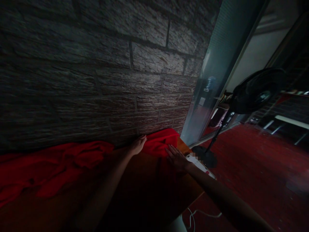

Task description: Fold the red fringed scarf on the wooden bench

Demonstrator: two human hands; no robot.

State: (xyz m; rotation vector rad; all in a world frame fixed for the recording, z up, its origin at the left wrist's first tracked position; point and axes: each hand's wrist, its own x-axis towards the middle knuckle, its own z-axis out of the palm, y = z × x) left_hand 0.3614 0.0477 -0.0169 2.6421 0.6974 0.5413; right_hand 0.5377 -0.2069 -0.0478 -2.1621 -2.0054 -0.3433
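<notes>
A piece of red cloth (160, 138) lies spread at the far right end of the wooden table (135, 174), against the wall. My left hand (138, 145) is at the cloth's left edge, its fingers curled together on the edge. My right hand (177, 158) rests on the cloth's right part, palm down with fingers stretched out. Dim light hides the cloth's near side. More red cloth (60, 161) lies rumpled in a heap along the left of the table, apart from both hands.
A rough stone-block wall (154, 58) borders the table's far side. Past the right end stand a black pedestal fan (258, 91) and a white object (199, 164) with a partly blurred surface. A white cable (207, 214) trails over the red floor (253, 161).
</notes>
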